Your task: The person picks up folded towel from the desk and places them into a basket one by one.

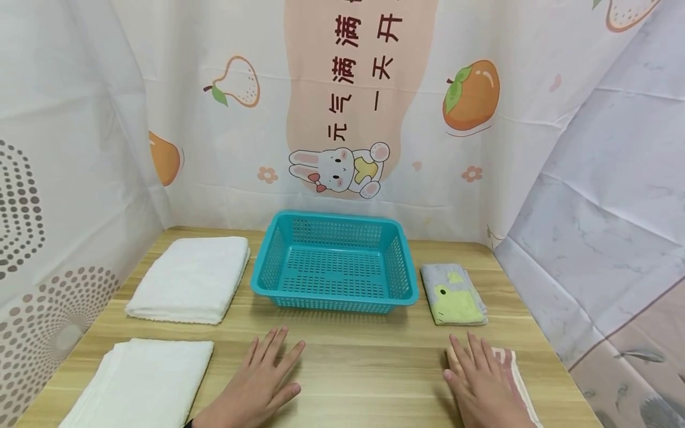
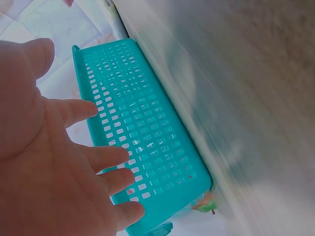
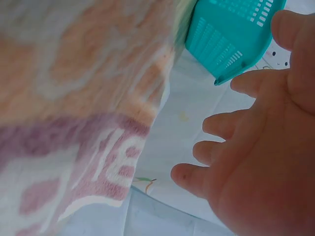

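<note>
The patterned towel [image 3: 78,108] lies on the right of the table [image 1: 369,368], at the near side, under my right hand [image 1: 478,383]. That hand is flat and loose, fingers straight and a little apart, gripping nothing; the right wrist view shows a gap between my fingers and the cloth. My left hand [image 1: 262,380] is just as relaxed, fingers spread, holding nothing, its fingertips clear of the tabletop and to the right of the near white towel [image 1: 144,383].

I take the layout to be about reach. The blue-green basket [image 1: 336,299] stands in the middle at the far side, open top up, so either of my hands could get to it. The far white towel [image 1: 189,276] is to its left and the grey towel [image 1: 455,297] to its right, leaving two cloths on each side. All are folded flat, probably so that they lie steady and make compact bundles.

The patterned towel's long axis seems to run from near to far, its near end slanting right, though my hand covers much of it and the near end is out of sight in the head view. The basket is turned across that line, its long axis going left to right.
</note>
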A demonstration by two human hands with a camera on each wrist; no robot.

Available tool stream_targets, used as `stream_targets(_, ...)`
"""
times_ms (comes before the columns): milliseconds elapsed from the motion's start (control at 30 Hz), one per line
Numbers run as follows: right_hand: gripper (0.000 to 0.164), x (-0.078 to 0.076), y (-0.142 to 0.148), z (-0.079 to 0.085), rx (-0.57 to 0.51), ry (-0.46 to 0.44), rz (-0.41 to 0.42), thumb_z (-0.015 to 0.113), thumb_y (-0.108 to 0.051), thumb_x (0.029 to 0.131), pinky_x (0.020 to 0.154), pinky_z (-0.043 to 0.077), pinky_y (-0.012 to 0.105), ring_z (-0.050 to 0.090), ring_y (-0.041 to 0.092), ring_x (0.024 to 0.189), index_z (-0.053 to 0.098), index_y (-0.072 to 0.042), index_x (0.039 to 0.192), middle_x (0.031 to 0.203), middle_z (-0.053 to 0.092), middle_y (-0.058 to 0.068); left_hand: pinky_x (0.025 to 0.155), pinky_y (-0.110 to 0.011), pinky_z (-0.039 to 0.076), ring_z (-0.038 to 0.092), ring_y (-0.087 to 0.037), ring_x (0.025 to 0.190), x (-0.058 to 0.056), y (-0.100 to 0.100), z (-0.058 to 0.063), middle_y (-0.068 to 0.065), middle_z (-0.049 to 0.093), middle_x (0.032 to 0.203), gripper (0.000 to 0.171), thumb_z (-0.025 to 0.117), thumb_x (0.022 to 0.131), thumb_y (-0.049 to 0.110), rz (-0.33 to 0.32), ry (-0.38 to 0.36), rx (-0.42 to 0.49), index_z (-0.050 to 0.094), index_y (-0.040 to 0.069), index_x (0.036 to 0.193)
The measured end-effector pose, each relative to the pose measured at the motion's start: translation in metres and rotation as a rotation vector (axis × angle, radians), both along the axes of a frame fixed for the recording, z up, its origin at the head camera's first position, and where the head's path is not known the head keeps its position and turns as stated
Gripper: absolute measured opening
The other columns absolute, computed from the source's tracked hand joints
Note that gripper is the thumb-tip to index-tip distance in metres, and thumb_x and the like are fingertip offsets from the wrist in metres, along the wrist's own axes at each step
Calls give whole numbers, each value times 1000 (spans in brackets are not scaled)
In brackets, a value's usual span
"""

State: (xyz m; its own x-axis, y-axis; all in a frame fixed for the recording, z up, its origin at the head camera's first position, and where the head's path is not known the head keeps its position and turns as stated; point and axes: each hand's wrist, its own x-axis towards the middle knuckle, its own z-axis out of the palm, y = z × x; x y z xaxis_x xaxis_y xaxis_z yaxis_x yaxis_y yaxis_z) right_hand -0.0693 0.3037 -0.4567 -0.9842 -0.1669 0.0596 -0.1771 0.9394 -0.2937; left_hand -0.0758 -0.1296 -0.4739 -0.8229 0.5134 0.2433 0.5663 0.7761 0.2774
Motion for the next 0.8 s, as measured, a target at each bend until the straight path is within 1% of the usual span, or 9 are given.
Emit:
stream_targets(67, 66, 0, 5, 0, 0, 2, 14, 51, -41, 102, 110, -11, 69, 17, 61, 138, 32, -5, 155, 154, 21, 37, 103, -68, 31, 35, -47, 139, 1, 0, 0, -27, 36, 152, 58, 57, 99, 42, 2, 2, 6, 47, 14, 149)
stream_targets(100, 66, 1, 7, -1, -24, -5, 19, 51, -39, 103, 109, -11, 70, 14, 62, 139, 30, -5, 155, 154, 20, 39, 103, -68, 31, 36, -47, 139, 1, 0, 0, -27, 36, 152, 58, 57, 99, 42, 2, 6, 7, 47, 13, 149)
stream_targets(233, 66, 3, 16, -2, -111, -23, 11, 50, -36, 104, 110, -8, 70, 5, 62, 141, 26, -4, 156, 153, 15, 42, 103, -67, 31, 35, -47, 139, 2, 0, -1, -28, 36, 152, 58, 58, 99, 40, 5, 11, 18, 47, 12, 149)
stream_targets(267, 66, 3, 18, -2, -133, -41, -1, 50, -36, 104, 110, -7, 70, 1, 61, 142, 26, -3, 156, 154, 14, 42, 103, -68, 30, 35, -47, 139, 2, 0, -1, -28, 36, 152, 59, 59, 99, 40, 5, 8, 21, 46, 12, 149)
stream_targets(367, 67, 4, 23, -3, -150, -67, -27, 48, -37, 105, 108, -5, 73, -4, 61, 142, 25, -1, 156, 154, 11, 42, 104, -68, 30, 35, -48, 139, 3, -1, -1, -29, 36, 152, 58, 59, 99, 39, 6, 1, 22, 46, 11, 149)
stream_targets(467, 67, 4, 28, -4, -156, -70, -41, 48, -37, 105, 104, 0, 77, -3, 64, 140, 26, 1, 155, 154, 9, 43, 104, -68, 29, 34, -47, 139, 3, -1, 1, -28, 35, 153, 58, 58, 99, 38, 7, -2, 18, 46, 11, 149)
stream_targets(567, 67, 5, 33, -6, -147, -45, -46, 49, -37, 104, 100, 7, 79, 1, 66, 138, 26, 2, 154, 153, 10, 44, 105, -67, 29, 34, -47, 140, 3, -1, 2, -27, 35, 153, 59, 57, 100, 39, 10, -5, 13, 45, 12, 150)
stream_targets(800, 67, 10, 45, -8, -121, -42, -84, 47, -36, 105, 95, 12, 81, 1, 65, 139, 22, -1, 156, 153, 11, 43, 107, -67, 26, 31, -46, 142, 4, -1, 4, -27, 33, 155, 59, 57, 100, 39, 11, -34, 22, 44, 12, 151)
